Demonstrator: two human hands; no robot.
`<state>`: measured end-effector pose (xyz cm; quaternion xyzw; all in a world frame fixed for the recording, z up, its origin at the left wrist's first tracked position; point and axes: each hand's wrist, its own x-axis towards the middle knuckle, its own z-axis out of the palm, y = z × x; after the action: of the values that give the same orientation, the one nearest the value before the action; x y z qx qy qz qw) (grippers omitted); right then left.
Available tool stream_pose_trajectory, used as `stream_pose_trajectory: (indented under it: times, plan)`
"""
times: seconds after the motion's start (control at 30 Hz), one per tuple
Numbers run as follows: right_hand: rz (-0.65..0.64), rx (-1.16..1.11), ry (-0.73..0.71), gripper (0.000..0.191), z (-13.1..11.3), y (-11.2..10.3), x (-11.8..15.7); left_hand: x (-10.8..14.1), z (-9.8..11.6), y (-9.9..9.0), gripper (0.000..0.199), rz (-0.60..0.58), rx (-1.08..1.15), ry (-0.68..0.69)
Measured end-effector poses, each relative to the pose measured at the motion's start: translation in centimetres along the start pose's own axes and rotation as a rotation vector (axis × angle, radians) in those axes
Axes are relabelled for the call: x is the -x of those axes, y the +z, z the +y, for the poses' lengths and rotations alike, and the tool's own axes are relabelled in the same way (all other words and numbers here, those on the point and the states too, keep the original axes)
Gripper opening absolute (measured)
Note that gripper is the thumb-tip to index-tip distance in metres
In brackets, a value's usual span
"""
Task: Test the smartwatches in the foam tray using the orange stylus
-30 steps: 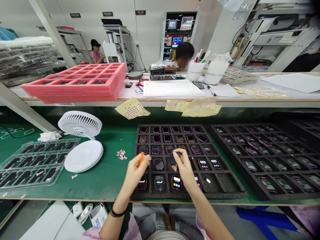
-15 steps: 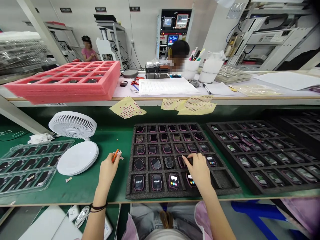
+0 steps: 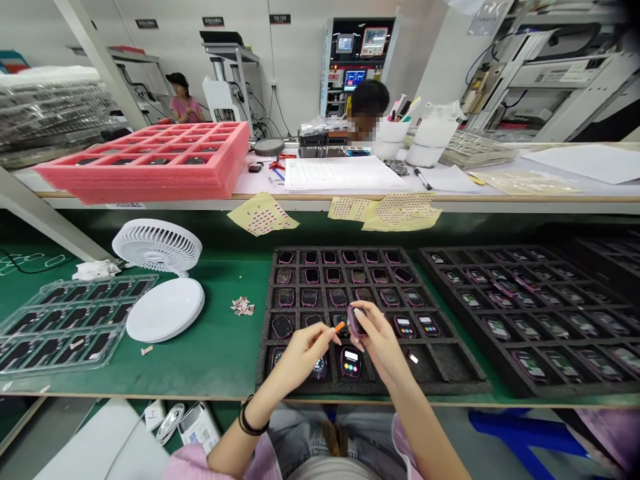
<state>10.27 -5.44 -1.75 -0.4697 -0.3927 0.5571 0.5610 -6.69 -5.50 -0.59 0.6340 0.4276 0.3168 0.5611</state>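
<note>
My right hand (image 3: pixel 376 337) holds a purple-edged smartwatch (image 3: pixel 355 322) tilted up above the dark foam tray (image 3: pixel 465 380). Pinched in my left hand (image 3: pixel 311 347) is a small orange stick-like tool (image 3: pixel 340 327), its tip close to the watch's side. Whether they touch, I cannot tell. Below, the tray's compartments hold several watches, some with lit screens such as the watch (image 3: pixel 351 363) in the front row. A small pale piece (image 3: pixel 413 357) lies in a front compartment. Left of the tray sits a pile of small pinkish pieces (image 3: pixel 243 306) on the green mat.
A white fan (image 3: pixel 165 310) stands at left beside a clear plastic tray (image 3: pixel 107 347) of dark parts. Another foam tray (image 3: pixel 500 367) with watches lies at right. On the shelf are a pink foam tray (image 3: pixel 150 187) and papers (image 3: pixel 345 173). Two people are beyond.
My left hand has moved right from the pile, bringing the orange tool to the watch. My right hand has lifted the watch from the tray. The view has shifted slightly.
</note>
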Motion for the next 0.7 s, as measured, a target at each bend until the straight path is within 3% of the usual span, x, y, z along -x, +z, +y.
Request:
stream_pose_trajectory:
  times: [0.1, 0.2, 0.5, 0.7]
  plan:
    - [-0.061, -0.293, 0.110, 0.029, -0.7, 2.2, 0.6, -0.4, 0.3, 1.0, 0.042, 0.002, 0.054, 0.025]
    - [-0.056, -0.402, 0.132, 0.031, -0.6, 3.1, 0.5, -0.3, 0.7, 1.1, 0.041, 0.026, 0.017, 0.054]
    - [-0.089, -0.454, 0.132, 0.030, -0.3, 2.9, 0.4, -0.1, 1.1, 0.8, 0.041, 0.010, 0.019, 0.030]
    - [-0.140, -0.490, 0.195, 0.035, -0.4, 3.3, 0.7, -0.2, 1.3, 0.6, 0.047, -0.078, 0.133, -0.029]
